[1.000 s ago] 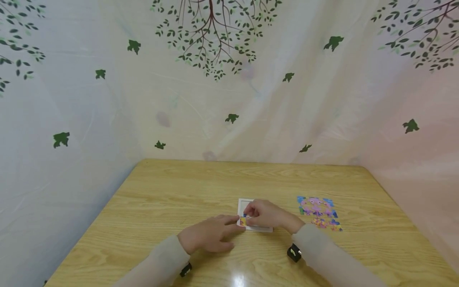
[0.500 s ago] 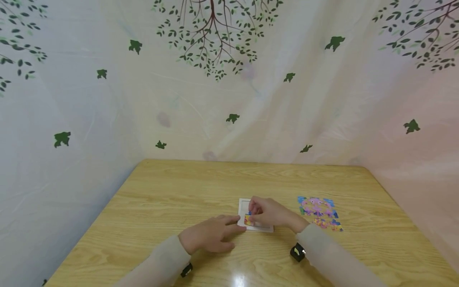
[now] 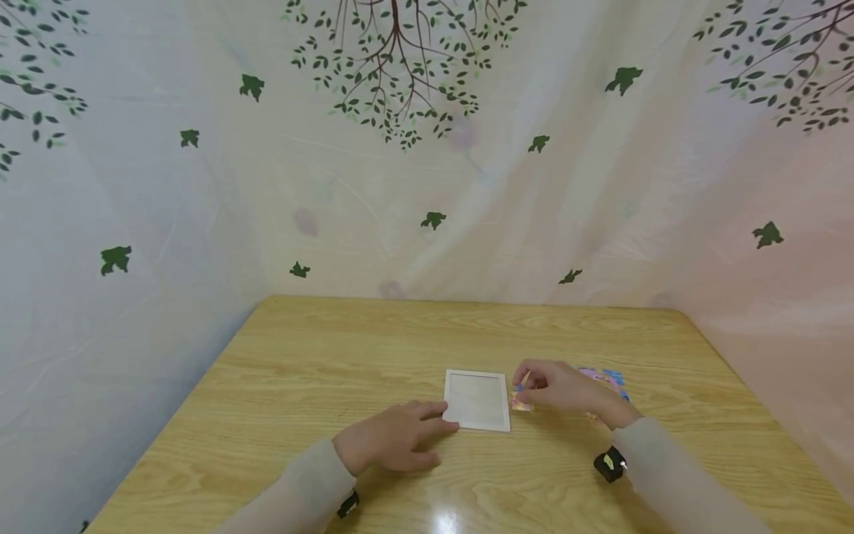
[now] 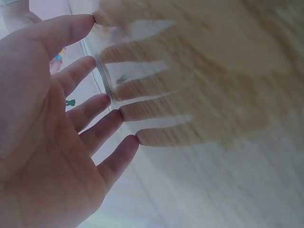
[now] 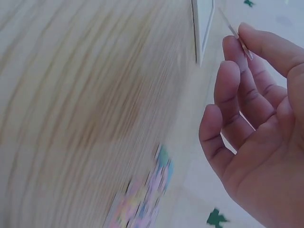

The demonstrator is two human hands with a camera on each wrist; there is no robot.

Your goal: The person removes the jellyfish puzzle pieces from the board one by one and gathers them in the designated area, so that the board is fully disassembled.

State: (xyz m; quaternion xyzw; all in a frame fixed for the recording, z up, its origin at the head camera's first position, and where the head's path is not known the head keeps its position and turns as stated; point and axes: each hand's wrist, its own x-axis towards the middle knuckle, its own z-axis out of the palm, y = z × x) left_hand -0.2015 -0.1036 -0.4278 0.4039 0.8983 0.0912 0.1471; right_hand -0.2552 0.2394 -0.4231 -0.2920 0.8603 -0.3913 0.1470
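Observation:
A white puzzle frame (image 3: 506,404) lies on the table, its inside bare. My left hand (image 3: 390,437) rests beside it with fingers spread, the fingertips touching its left edge. Just right of the frame, my right hand (image 3: 560,387) pinches a small colourful puzzle piece (image 3: 520,405) between thumb and index finger. In the right wrist view the same puzzle piece (image 5: 243,43) appears edge-on, held off the table, while the other fingers stay loosely bent. The picture of joined puzzle pieces (image 3: 610,378) sits to the right, partly hidden behind my right hand and forearm.
The wooden table (image 3: 320,356) extends to rounded far corners. A light cloth (image 3: 373,185) printed with branches and leaves hangs behind it and along both sides. Each wrist wears a small black device (image 3: 610,464).
My right hand has lifted the puzzle piece out of the frame and carried it right, past the frame's right edge. My left hand keeps its place at the frame's left edge.

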